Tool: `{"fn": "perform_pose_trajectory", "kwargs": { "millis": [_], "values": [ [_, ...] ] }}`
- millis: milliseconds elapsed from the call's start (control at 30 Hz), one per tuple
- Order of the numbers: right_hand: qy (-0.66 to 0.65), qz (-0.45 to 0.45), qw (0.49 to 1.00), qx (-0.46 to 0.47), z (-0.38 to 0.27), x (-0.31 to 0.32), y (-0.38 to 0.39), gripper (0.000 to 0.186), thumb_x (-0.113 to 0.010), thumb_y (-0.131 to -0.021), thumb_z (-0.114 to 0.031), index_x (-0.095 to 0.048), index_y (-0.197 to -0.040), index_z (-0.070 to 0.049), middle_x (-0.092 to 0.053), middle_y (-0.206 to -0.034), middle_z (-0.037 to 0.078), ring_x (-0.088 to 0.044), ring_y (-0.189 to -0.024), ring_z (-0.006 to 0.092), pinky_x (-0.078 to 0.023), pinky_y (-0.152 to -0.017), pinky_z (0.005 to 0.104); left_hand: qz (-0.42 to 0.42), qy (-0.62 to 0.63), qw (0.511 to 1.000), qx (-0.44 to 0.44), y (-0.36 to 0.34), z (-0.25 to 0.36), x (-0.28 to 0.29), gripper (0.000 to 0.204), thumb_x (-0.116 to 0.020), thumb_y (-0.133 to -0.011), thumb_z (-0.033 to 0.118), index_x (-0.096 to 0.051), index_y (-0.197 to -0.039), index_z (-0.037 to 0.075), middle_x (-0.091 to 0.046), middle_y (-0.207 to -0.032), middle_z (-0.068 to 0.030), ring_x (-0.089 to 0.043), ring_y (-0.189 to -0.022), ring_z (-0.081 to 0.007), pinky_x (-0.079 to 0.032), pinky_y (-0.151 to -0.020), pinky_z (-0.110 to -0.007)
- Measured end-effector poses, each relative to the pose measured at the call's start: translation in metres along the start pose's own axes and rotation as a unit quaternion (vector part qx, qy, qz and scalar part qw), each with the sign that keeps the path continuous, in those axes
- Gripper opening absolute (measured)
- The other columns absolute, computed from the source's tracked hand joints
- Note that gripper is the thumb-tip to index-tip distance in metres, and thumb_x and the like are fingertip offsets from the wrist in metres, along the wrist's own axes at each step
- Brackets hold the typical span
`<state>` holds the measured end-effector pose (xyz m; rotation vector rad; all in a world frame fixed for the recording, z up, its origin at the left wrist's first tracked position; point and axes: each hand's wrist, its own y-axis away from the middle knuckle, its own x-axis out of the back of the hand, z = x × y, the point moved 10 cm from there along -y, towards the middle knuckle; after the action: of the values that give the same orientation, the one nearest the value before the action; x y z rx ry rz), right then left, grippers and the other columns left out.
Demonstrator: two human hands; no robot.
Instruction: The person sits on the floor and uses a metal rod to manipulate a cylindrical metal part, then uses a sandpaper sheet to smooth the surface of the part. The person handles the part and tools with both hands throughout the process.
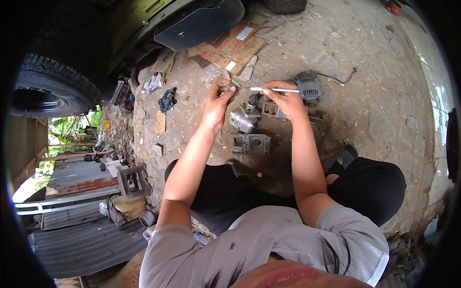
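My left hand (222, 100) pinches a small metal part (234, 88) in front of me. My right hand (283, 101) grips a slim white-handled tool (287, 90), its thin tip pointing left at that part. Below my hands on the ground are a silvery metal housing (242, 120) with an upright cylindrical fitting (251, 102) and a flat metal bracket (250, 144) with a hole. An open metal frame (271, 109) lies partly behind my right hand. A finned motor-like unit (307, 87) with a dark cable (336, 77) sits just to the right.
A vehicle with a black tyre (57, 84) and a black flap (197, 26) stands at upper left. Cardboard (225, 53) and a dark crumpled cloth (167, 100) lie on the rough concrete floor (365, 115). Corrugated sheets (81, 247) and a metal frame (134, 180) are at left.
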<state>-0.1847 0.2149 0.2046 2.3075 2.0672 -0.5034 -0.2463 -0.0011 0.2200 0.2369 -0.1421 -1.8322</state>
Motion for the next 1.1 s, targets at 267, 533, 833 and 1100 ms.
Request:
{"fn": "perform_pose_trajectory", "kwargs": {
  "millis": [267, 533, 833, 1100],
  "values": [
    [-0.042, 0.024, 0.999, -0.004, -0.004, -0.004, -0.001, 0.013, -0.069, -0.099, -0.009, -0.073, -0.107, 0.001, -0.075, -0.095, 0.005, -0.068, -0.091, 0.0111, -0.053, -0.081, 0.0264, 0.010, -0.019, 1.000, -0.004, 0.002, 0.001, 0.000, 0.038, -0.068, -0.101, 0.011, -0.054, -0.135, 0.004, -0.065, -0.116, -0.0073, -0.065, -0.106, -0.0175, -0.049, -0.091, -0.030],
    [-0.042, 0.047, 0.998, 0.013, -0.002, 0.002, -0.003, 0.017, -0.068, -0.101, -0.015, -0.072, -0.107, 0.001, -0.074, -0.093, 0.004, -0.067, -0.090, 0.0108, -0.052, -0.081, 0.0267, -0.010, -0.040, 0.999, -0.016, -0.008, -0.002, 0.000, 0.037, -0.067, -0.101, 0.012, -0.056, -0.134, 0.000, -0.065, -0.119, -0.0084, -0.064, -0.105, -0.0159, -0.050, -0.092, -0.030],
    [0.007, 0.024, 1.000, 0.000, 0.003, 0.004, -0.003, 0.021, -0.069, -0.101, -0.021, -0.073, -0.102, 0.000, -0.071, -0.087, 0.001, -0.061, -0.082, 0.0082, -0.049, -0.074, 0.0257, -0.005, -0.015, 1.000, -0.010, -0.005, -0.001, -0.002, 0.032, -0.065, -0.103, 0.015, -0.058, -0.132, 0.002, -0.066, -0.118, -0.0061, -0.064, -0.103, -0.0159, -0.050, -0.092, -0.030],
    [-0.008, 0.000, 1.000, -0.006, -0.004, 0.000, -0.001, 0.016, -0.069, -0.101, -0.015, -0.073, -0.106, 0.000, -0.074, -0.094, 0.005, -0.067, -0.091, 0.0110, -0.053, -0.080, 0.0268, 0.001, 0.032, 0.999, 0.019, 0.000, -0.008, 0.000, 0.036, -0.065, -0.103, 0.018, -0.057, -0.134, 0.003, -0.066, -0.117, -0.0058, -0.064, -0.104, -0.0170, -0.049, -0.091, -0.030]
  ]
}}
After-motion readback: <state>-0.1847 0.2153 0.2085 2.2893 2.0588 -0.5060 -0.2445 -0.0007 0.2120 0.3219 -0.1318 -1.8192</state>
